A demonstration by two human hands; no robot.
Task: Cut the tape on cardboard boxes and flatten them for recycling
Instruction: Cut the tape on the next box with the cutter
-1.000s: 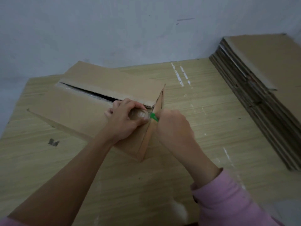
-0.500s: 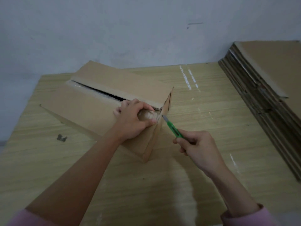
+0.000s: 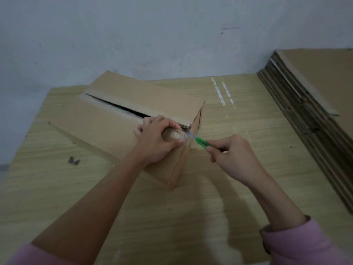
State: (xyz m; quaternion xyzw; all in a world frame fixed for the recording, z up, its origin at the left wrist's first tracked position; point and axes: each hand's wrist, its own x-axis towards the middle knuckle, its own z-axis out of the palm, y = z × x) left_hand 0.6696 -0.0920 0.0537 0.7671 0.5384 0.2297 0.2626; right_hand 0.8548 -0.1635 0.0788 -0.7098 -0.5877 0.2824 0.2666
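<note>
1. Brown cardboard box (image 3: 122, 119), top seam slit, lies near the bench's far-left corner.
2. Left hand (image 3: 156, 140) grips bunched clear tape (image 3: 172, 135) at the box end.
3. Right hand (image 3: 233, 157) pinches green utility knife (image 3: 200, 141); blade meets tape.
4. Keep tape taut; cut away from fingers (image 3: 177, 143).

No readable text anywhere.

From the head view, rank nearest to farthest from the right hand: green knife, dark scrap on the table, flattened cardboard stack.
1. Green knife: held in the right hand.
2. Flattened cardboard stack: far right.
3. Dark scrap: far left on the table.
</note>
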